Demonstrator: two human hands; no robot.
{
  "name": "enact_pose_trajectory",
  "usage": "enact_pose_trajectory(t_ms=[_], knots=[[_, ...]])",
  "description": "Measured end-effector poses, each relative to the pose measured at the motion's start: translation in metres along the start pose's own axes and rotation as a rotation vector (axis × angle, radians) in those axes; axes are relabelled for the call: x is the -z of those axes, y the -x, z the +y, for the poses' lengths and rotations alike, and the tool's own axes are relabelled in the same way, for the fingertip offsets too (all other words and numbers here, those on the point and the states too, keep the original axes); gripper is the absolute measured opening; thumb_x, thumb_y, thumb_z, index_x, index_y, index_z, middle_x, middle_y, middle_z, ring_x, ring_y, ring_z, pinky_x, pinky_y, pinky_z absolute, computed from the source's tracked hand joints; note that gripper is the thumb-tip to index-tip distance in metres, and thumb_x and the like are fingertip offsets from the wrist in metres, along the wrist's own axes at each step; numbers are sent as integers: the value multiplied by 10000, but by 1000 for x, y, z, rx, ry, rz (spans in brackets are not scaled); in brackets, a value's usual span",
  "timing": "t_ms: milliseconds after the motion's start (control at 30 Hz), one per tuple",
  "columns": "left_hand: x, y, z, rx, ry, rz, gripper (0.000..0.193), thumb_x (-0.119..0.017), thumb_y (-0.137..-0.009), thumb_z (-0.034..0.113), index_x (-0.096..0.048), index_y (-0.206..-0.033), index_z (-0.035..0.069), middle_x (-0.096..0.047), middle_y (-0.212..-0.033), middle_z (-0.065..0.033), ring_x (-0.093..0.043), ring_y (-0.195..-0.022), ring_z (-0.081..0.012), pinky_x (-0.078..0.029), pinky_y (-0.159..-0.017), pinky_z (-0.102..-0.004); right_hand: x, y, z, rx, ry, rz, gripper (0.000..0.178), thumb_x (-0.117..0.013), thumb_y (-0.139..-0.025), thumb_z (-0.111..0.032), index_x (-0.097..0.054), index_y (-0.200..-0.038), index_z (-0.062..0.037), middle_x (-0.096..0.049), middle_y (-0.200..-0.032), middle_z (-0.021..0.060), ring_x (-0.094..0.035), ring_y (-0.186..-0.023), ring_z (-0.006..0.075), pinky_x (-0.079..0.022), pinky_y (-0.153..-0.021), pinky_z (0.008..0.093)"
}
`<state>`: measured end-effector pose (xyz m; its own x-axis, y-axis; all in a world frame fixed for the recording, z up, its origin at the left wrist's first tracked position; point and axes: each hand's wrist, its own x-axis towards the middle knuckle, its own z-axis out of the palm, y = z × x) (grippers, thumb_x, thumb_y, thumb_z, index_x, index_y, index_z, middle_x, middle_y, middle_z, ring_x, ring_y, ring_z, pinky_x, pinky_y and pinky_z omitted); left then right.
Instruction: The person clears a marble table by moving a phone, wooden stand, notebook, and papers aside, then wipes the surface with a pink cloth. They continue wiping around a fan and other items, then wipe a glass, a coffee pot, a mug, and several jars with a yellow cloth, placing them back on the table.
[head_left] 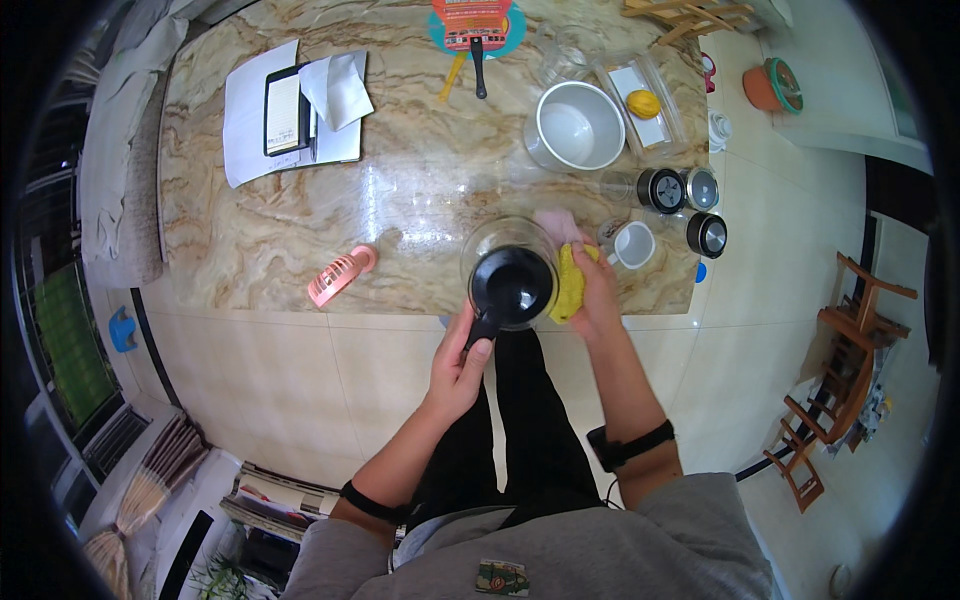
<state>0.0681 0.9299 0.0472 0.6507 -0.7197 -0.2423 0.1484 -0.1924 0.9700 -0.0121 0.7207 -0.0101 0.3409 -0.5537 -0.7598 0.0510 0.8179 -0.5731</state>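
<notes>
A glass coffee pot with a black lid [513, 287] is held just over the near edge of the marble table. My left hand [458, 365] is closed around its black handle [482, 328]. In my right hand [598, 292] is a bunched yellow cloth [568, 287], close against the pot's right side; whether it touches the glass I cannot tell. A pale pink cloth [557, 223] lies on the table just beyond my right hand. Right of that hand stands a white mug [634, 246].
On the marble table [420, 180] are a pink handheld fan [342, 275], a large white pot [580, 128], black-lidded jars [661, 190], a clear tray [675, 125] with a yellow object, papers [245, 125] and hand fans [477, 28]. Wooden chairs [850, 375] stand at right.
</notes>
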Motion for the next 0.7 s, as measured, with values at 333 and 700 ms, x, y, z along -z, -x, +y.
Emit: enact_pose_trajectory(t_ms=[333,700], knots=[[28,-10,22,-164,-218,-437,590,-617,-931,109,-428,-1483,17,-552,-973,-119,-500,-929,-294,-361,-971,-372,-30,-8,-86,287,1135,-949,201,-595,-978,-169,-691,-1129,-78,-687,-1053,46,-622,-926,135,-491,-868,291],[16,2,10,-222,-384,-603,556,-646,-907,107,-495,-1439,49,-576,-1141,-143,-509,-1088,-341,-370,-1014,-415,-66,17,-36,111,1788,-1348,213,-617,-813,-166,-747,-980,-146,-719,-1060,87,-632,-1078,302,-493,-915,416]])
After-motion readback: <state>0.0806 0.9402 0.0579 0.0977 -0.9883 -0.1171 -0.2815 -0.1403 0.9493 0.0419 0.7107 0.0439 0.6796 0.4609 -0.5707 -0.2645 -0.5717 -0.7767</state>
